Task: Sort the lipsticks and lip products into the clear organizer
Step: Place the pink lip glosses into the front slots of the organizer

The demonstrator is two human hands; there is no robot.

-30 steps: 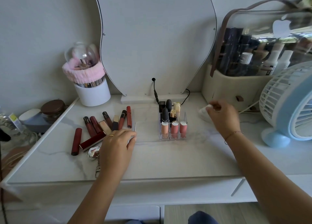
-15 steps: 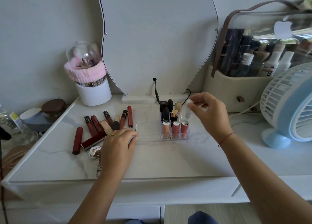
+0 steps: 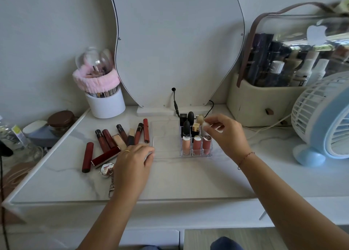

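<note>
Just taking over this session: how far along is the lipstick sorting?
Partly done. The clear organizer already holds about eight upright products, all in its right columns; its left part looks empty. The right hand holds a small white item over the right column. The left hand rests by the organizer's left edge. About nine loose lip products remain on the tabletop.

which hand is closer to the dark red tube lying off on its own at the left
Left. The left hand rests flat just right of the dark red tube; the right hand is across the table over the clear organizer.
</note>
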